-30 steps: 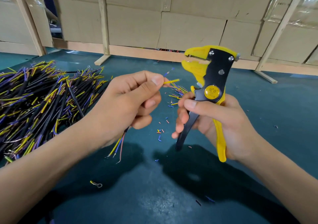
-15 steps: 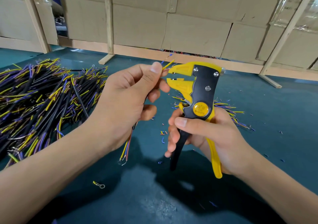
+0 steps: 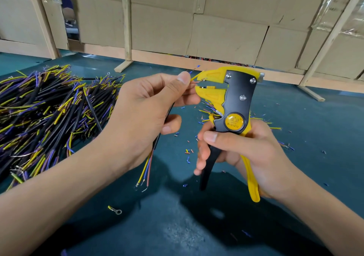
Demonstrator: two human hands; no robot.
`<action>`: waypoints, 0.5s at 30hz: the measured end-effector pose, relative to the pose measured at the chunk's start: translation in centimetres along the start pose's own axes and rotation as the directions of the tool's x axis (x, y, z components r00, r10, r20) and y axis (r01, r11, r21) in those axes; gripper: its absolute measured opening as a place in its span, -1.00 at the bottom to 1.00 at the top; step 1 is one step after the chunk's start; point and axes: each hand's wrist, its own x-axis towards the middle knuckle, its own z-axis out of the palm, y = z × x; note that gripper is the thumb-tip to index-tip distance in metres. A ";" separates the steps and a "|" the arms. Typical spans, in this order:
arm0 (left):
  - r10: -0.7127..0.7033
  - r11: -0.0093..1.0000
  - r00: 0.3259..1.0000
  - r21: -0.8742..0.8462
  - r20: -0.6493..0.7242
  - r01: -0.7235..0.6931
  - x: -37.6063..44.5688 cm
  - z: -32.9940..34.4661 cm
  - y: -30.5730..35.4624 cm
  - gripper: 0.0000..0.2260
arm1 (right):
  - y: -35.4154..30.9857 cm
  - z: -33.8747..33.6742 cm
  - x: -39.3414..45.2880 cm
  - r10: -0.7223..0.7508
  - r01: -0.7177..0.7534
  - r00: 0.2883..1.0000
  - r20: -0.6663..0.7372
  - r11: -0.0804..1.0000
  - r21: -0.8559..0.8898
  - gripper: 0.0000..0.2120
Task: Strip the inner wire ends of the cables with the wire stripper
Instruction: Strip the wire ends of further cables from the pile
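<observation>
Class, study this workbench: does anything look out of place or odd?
One stray: a single ring terminal on a short yellow lead lies alone on the green table, apart from the cable pile. Small snippets of stripped insulation litter the table, as expected for this job.

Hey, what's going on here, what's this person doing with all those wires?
A person is stripping wire ends. The left hand pinches a black cable and feeds its thin inner wires into the open mouth of a yellow and black wire stripper, which the right hand grips by its handles. The handles are not yet squeezed together. A big pile of cables lies to the left on the green table, and small bits of cut insulation are scattered under the hands.
</observation>
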 end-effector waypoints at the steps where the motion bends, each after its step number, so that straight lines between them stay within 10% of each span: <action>1: -0.003 1.000 1.000 0.000 -0.002 0.003 0.0 0.0 0.0 -0.80 | -0.1 0.0 0.0 0.001 -0.001 1.000 -0.010 1.000 -0.019 -0.88; 15: -0.006 0.999 0.999 0.050 -0.046 0.009 0.1 0.0 0.4 -0.81 | -0.3 -0.3 0.0 -0.019 0.008 0.997 -0.074 0.989 -0.148 -0.89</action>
